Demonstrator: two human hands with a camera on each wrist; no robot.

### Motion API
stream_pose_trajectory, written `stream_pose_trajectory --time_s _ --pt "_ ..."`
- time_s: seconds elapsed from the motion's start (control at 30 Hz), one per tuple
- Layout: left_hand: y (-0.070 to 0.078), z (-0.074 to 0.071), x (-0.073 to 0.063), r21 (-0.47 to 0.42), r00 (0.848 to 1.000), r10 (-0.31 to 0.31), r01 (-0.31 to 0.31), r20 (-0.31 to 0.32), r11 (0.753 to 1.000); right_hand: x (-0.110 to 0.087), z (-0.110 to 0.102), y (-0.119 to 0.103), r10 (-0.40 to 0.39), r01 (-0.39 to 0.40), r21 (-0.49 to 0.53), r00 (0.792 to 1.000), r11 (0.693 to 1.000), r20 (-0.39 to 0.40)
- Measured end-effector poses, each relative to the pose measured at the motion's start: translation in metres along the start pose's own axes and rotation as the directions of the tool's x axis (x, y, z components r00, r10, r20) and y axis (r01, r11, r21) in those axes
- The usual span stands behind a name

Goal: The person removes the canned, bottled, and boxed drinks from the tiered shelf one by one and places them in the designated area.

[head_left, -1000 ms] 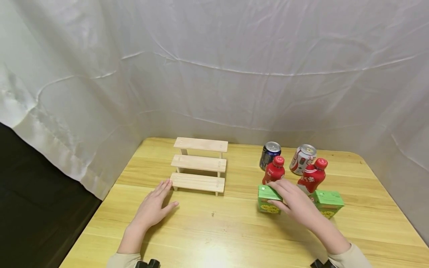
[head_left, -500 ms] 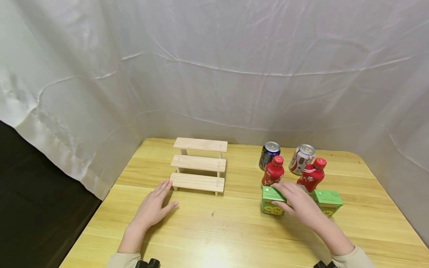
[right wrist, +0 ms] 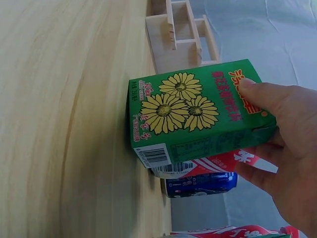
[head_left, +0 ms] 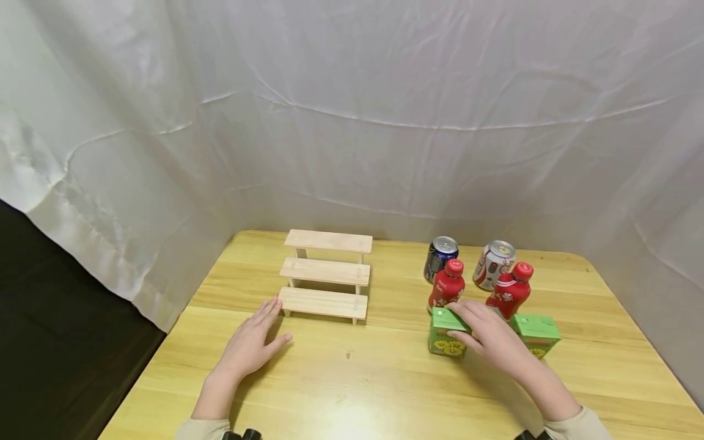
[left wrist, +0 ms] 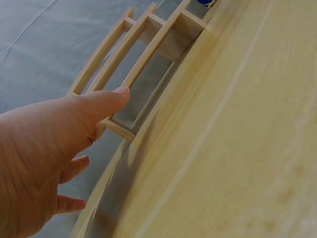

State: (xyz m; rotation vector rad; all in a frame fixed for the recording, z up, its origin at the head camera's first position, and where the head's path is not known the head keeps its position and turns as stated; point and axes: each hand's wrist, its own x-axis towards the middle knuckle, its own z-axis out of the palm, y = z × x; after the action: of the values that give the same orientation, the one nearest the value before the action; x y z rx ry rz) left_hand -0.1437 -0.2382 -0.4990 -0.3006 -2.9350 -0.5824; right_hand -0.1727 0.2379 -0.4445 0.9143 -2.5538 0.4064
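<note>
My right hand point(head_left: 489, 335) grips a green drink carton point(head_left: 447, 343) near its top, thumb on the front face. Yellow flowers show on that face in the right wrist view, where the carton point(right wrist: 198, 109) stands upright on the table. Directly behind it is a red bottle point(head_left: 447, 287). At the left, my left hand point(head_left: 250, 345) lies with fingers extended, the fingertips at the front left corner of a three-step wooden display rack point(head_left: 324, 302). In the left wrist view the thumb sticks out beside the rack point(left wrist: 148, 54); the far fingers are partly hidden.
A second green carton point(head_left: 536, 330) and another red bottle point(head_left: 510, 293) stand right of my right hand. Behind them are a dark blue can point(head_left: 441, 260) and a white-and-red can point(head_left: 495, 266). A pale curtain point(head_left: 385, 153) closes off the table's point(head_left: 352, 379) back and sides.
The gripped green carton has shifted slightly right with my right hand, then stayed put. My left hand keeps its place at the rack. The whole view has dipped a little.
</note>
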Motion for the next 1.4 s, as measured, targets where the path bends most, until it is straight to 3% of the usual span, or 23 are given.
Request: stream_pose_trajectory --time_s 0.67,0.9,1.13,1.4 --pt "-0.003 0.001 0.005 0.0 1.0 0.008 -0.008 -0.012 1.0 -0.001 -0.006 -0.002 0.11 -0.114 0.034 0.99 0.993 0.082" --pt "-0.002 -0.004 0.009 0.07 0.999 0.025 -0.023 -0.038 0.997 0.001 -0.012 -0.005 0.114 -0.117 0.02 0.989 0.993 0.089" --pt "0.0 -0.017 0.013 0.133 0.997 0.056 -0.048 -0.058 0.99 0.0 -0.028 -0.002 0.062 -0.062 0.006 0.998 0.998 0.025" --pt "0.002 -0.039 0.028 0.19 0.993 0.102 -0.089 -0.058 0.978 -0.001 -0.053 0.01 0.03 -0.03 -0.001 0.998 1.0 -0.06"
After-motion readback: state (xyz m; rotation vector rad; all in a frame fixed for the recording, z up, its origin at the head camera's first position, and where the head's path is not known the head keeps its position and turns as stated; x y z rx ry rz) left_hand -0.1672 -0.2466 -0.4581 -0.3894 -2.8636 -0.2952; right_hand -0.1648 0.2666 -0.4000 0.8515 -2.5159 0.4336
